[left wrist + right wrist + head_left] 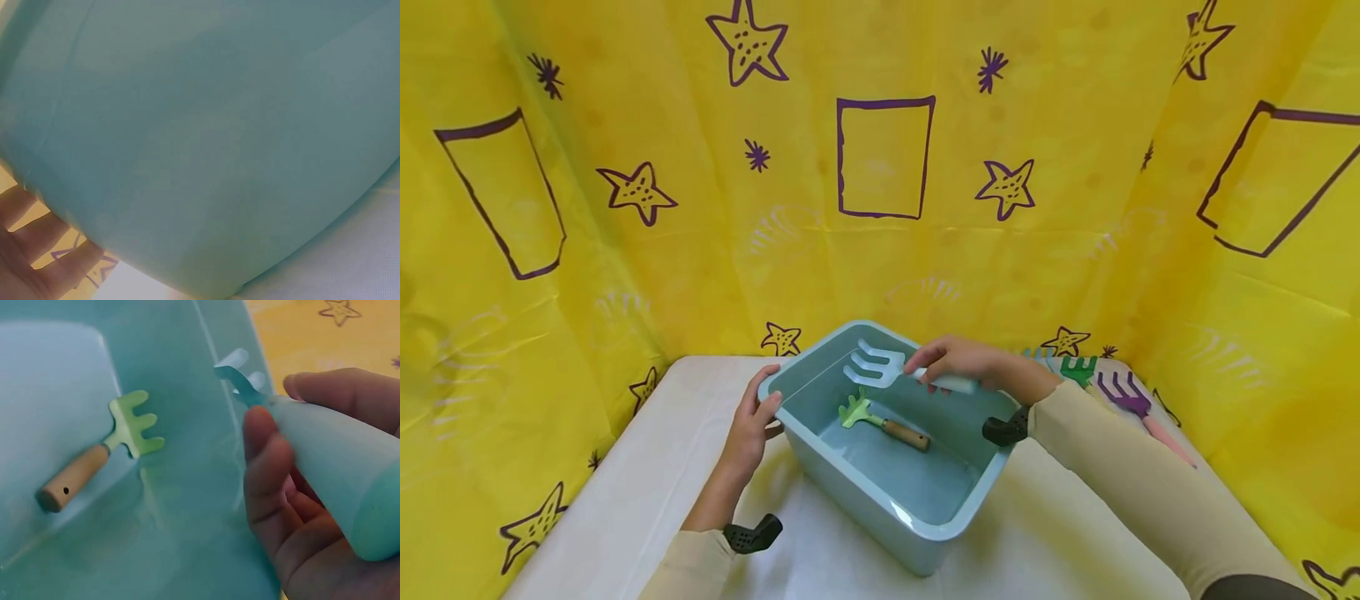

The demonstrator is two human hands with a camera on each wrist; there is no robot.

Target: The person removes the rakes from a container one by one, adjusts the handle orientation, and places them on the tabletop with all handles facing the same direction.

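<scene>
A blue-green plastic bin (880, 521) stands askew on the table. My left hand (752, 433) grips its far-left corner, thumb over the rim and fingers against the outside wall (206, 137). Above the inside of the bin, my right hand (962, 358) holds a pale blue hand rake (876, 367) by its thick handle (337, 456), tines pointing left. A small green hand rake (853, 412) with a wooden handle (75, 478) lies on the bin's floor, below the held rake and apart from it.
Right of the bin, partly behind my right arm, lie a purple rake (1131, 402) with a pink handle, a green rake (1078, 369) and a light blue tined piece (1037, 354). Yellow patterned curtains (880, 275) border the white-covered table (700, 400) at the back and sides.
</scene>
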